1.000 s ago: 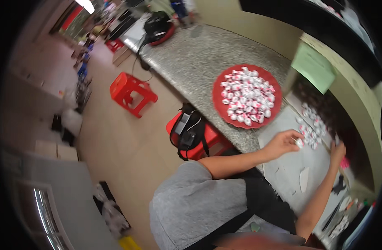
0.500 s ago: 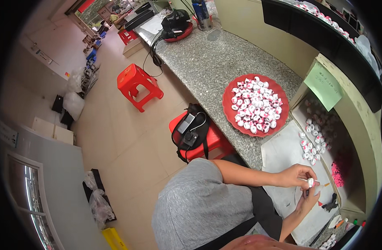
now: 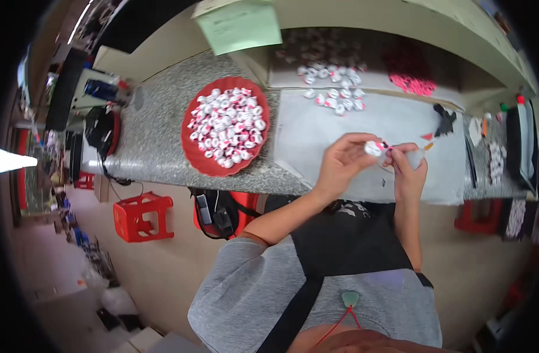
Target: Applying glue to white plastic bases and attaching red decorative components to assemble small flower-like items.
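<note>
Granite counter (image 3: 157,117), pale sheet (image 3: 304,135) along its front edge. Left hand (image 3: 344,162) pinches small piece (image 3: 373,147); right hand (image 3: 407,167) clamps translucent item (image 3: 415,157), fingertips at the piece. Piece above sheet, toward counter's front edge: white, rounded, pink and dark at right end.

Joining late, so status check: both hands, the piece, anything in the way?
Left hand: holds white-and-pink piece. Right hand: at its pink end, translucent object in grip. Loose pieces beyond, not between hands.
</note>
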Demonstrator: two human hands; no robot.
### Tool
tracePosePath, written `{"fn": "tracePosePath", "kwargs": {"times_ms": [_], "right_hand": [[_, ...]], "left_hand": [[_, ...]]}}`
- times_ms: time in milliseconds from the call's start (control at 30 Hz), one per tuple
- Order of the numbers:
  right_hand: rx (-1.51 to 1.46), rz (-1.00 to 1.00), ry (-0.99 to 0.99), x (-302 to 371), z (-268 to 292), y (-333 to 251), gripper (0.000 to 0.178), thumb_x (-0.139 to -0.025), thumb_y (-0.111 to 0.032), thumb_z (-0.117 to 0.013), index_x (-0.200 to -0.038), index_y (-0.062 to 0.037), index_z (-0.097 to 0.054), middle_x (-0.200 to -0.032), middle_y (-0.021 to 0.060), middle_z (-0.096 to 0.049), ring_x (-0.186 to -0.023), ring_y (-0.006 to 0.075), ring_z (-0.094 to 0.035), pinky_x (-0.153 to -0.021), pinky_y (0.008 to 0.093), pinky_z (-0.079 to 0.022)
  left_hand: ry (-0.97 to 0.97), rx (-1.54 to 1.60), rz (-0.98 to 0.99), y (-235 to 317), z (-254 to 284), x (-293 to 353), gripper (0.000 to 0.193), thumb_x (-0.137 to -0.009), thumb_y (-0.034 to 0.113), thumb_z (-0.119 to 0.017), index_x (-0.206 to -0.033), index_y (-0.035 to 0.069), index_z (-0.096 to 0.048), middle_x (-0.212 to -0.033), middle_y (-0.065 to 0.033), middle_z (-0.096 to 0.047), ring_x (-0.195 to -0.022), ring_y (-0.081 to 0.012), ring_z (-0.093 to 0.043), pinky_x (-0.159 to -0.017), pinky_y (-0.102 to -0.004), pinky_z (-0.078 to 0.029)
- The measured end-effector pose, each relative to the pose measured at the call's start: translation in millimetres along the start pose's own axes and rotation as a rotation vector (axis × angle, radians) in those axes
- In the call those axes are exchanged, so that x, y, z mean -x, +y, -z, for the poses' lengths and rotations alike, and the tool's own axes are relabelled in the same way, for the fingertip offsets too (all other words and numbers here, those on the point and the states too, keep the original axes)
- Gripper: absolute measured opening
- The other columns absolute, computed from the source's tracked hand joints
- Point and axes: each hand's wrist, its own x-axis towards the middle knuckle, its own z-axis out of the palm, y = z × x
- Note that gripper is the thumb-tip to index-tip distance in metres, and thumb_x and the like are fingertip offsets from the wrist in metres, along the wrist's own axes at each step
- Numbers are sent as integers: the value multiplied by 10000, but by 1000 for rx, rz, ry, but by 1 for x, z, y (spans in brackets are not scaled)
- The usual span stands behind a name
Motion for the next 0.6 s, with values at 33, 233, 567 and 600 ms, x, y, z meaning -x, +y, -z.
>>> {"fn": "tracePosePath", "kwargs": {"times_ms": [33, 233, 567, 600], "right_hand": [[-2, 7, 16, 2, 4, -6, 35, -702, 10, -529, -711, 29, -501, -666, 105, -538, -559, 130, -504, -514, 243, -419], [79, -120, -184, 13, 8, -27, 66, -687, 10, -539, -720, 31, -486, -652, 114, -522, -538, 155, -504, -504, 244, -412], [42, -125, -197, 10, 11, -18, 79, -689, -20, -560, -721, 27, -505, -651, 87, -530, -545, 117, -490, -489, 218, -390], [48, -121, -203, 9, 11, -17, 78, -691, -20, -559, -722, 26, -505, -652, 86, -530, -552, 116, -491, -489, 218, -391]], "left_hand": [[1, -69, -27, -2, 1, -2, 328, -706, -74, -508, -1020, -30, -421, -996, -136, -499, -902, -161, -499, -774, -267, -416], [-22, -308, -36, -8, -2, -5, 315, -687, -61, -542, -993, -23, -476, -966, -93, -520, -861, -138, -512, -750, -240, -414], [-98, -612, -111, -9, -1, -3, 322, -673, -72, -554, -984, -37, -479, -992, -128, -506, -895, -165, -500, -749, -248, -408], [-96, -599, -106, -9, -1, -3, 326, -670, -67, -562, -984, -34, -480, -993, -130, -506, -896, -165, -500, -746, -246, -408]]}}
